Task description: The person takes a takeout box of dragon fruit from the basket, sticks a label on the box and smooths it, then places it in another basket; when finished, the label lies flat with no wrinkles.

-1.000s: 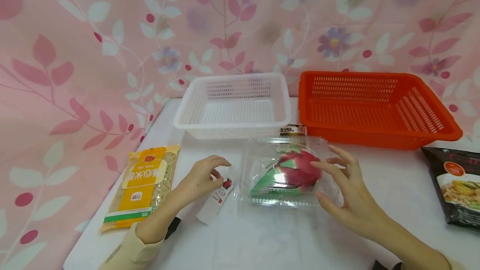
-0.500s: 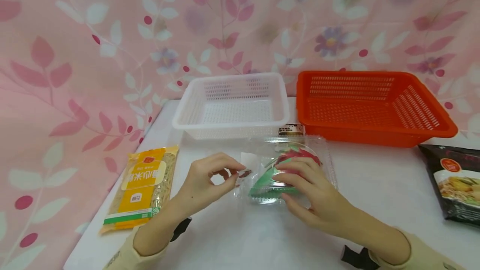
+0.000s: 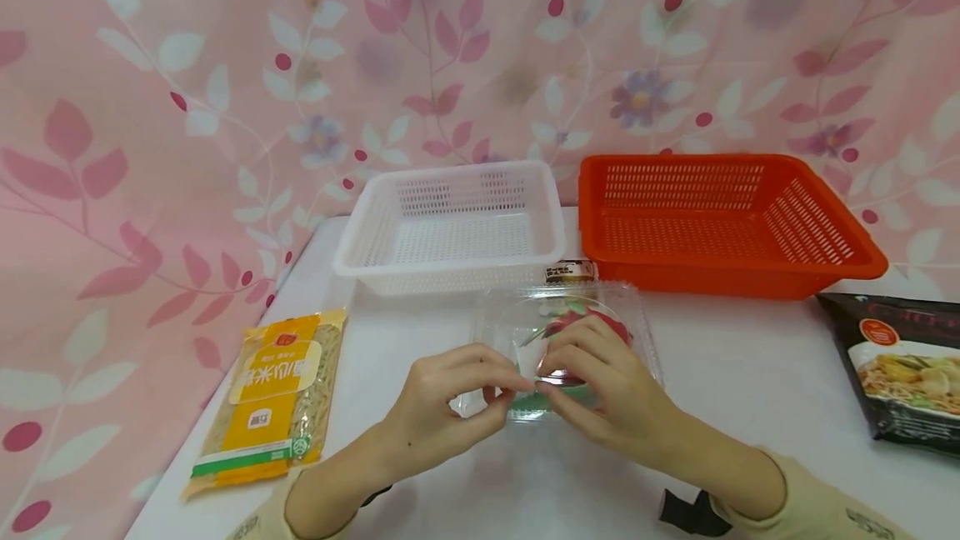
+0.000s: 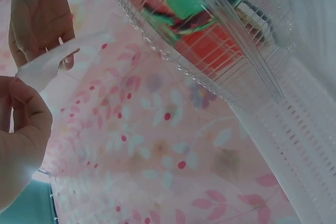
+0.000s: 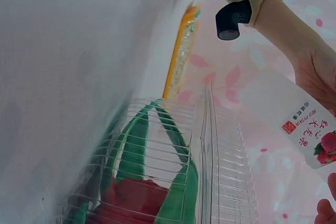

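Observation:
Over the near edge of a clear plastic clamshell box [image 3: 495, 315], both hands meet at a white paper label [image 5: 299, 124] printed with "RED PITAYA" and a red fruit. My left hand [image 3: 450, 398] pinches the label's edge between thumb and index finger; in the left wrist view the label [image 4: 47, 72] stands out thin and slightly bent from those fingers. My right hand [image 3: 607, 377] has its thumb and index tip together at the same edge, right against the left fingertips. Inside the closed box lies a red dragon fruit [image 5: 139, 200] with green leaf tips, partly hidden by the right hand.
Behind the box stand a white basket [image 3: 450, 269] and an orange-red basket [image 3: 697, 273], with a small packet [image 3: 570, 272] between them. A yellow noodle bag [image 3: 262, 407] lies at the left, a black food bag [image 3: 892, 365] at the right. A floral curtain hangs behind.
The left hand has lifted the label off the table and carried it right, over the box. The right hand has left the box's right side and moved left to meet it.

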Demonstrator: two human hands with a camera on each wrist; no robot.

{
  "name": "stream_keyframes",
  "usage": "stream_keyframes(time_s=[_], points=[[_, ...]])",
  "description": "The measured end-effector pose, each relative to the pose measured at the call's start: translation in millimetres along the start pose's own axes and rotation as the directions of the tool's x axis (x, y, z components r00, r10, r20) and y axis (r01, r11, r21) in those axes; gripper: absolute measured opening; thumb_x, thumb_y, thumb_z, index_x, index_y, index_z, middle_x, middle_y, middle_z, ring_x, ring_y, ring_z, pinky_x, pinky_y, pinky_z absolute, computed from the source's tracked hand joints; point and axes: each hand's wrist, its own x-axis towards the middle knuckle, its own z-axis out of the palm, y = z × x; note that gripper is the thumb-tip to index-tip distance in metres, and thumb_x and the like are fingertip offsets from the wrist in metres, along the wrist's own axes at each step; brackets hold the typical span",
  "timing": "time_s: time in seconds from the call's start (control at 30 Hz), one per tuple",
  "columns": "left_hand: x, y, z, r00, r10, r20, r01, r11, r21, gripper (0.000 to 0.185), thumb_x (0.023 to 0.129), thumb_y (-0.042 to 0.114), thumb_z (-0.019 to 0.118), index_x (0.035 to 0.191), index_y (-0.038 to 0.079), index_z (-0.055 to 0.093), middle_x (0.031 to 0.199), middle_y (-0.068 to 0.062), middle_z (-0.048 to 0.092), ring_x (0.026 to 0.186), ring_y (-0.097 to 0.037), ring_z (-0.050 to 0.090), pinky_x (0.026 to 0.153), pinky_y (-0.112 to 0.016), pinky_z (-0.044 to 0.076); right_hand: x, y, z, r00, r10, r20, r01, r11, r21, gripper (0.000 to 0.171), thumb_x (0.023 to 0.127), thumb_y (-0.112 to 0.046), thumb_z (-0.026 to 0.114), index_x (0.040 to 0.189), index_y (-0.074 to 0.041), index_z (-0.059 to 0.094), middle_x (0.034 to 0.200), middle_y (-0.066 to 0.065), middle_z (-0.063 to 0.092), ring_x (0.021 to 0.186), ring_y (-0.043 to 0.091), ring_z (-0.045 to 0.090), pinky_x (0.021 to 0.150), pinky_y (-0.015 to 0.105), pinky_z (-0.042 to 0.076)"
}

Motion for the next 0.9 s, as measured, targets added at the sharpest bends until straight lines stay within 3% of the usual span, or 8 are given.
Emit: stream_keyframes(time_s=[0.23,0.43,0.57,0.7,0.8,0.9], points=[[-1.5,-2.6,2.8,1.0,-0.004,-0.02,0.005,0.999,0.037,0.031,0.069,-0.013,0.061,0.094,0.005,0.067,0.085,-0.002,0.058,0.072,-0.008,0.054,0.061,-0.014,0.046,0,-4,0,0.998,-0.057,-0.009,0.057,0.997,0.061,0.015,0.091,-0.018,0.054,0.081,-0.008,0.059,0.087,0.001,0.054,0.085,0.016,0.048,0.079,0.02,0.042],[-3.0,-4.8,8.1,0.998,0.059,-0.039,-0.053,0.99,0.132,0.024,0.077,-0.005,0.057,0.098,0.004,0.065,0.105,-0.012,0.05,0.073,-0.01,0.057,0.066,-0.015,0.048,7,-12,-1,0.993,-0.111,-0.04,0.114,0.99,0.086,0.017,0.091,-0.015,0.052,0.079,-0.005,0.057,0.085,0.003,0.053,0.081,0.016,0.048,0.075,0.021,0.042],[-3.4,-3.2,8.4,0.992,0.119,-0.043,-0.102,0.952,0.289,0.022,0.082,0.003,0.054,0.102,0.006,0.064,0.12,-0.019,0.048,0.063,-0.007,0.052,0.063,-0.01,0.044,7,-11,-2,0.993,-0.113,-0.037,0.116,0.989,0.087,0.018,0.092,-0.015,0.051,0.079,-0.004,0.057,0.085,0.004,0.055,0.081,0.017,0.05,0.074,0.02,0.044],[-0.3,-1.5,8.3,0.975,0.223,-0.008,-0.199,0.887,0.416,0.026,0.081,0.006,0.056,0.105,0.004,0.063,0.12,-0.018,0.054,0.067,-0.009,0.055,0.066,-0.01,0.043,4,-8,-2,0.995,-0.098,-0.026,0.1,0.991,0.087,0.017,0.092,-0.015,0.05,0.081,-0.004,0.058,0.087,0.004,0.056,0.082,0.017,0.051,0.076,0.02,0.045],[-0.6,-0.8,10.3,0.971,0.238,0.034,-0.23,0.878,0.42,0.031,0.078,0.008,0.061,0.109,0.001,0.061,0.114,-0.013,0.06,0.081,-0.012,0.059,0.074,-0.014,0.045,3,-8,-1,0.995,-0.094,-0.023,0.096,0.991,0.094,0.017,0.092,-0.014,0.05,0.081,-0.004,0.058,0.088,0.004,0.057,0.083,0.017,0.052,0.079,0.019,0.045],[-2.2,-2.0,12.1,0.977,0.207,0.057,-0.212,0.891,0.401,0.037,0.078,0.01,0.063,0.112,-0.003,0.057,0.111,-0.011,0.061,0.09,-0.015,0.059,0.08,-0.018,0.046,3,-8,-2,0.994,-0.11,-0.022,0.112,0.988,0.107,0.015,0.091,-0.013,0.051,0.082,-0.003,0.058,0.087,0.004,0.057,0.083,0.017,0.053,0.079,0.019,0.045]])
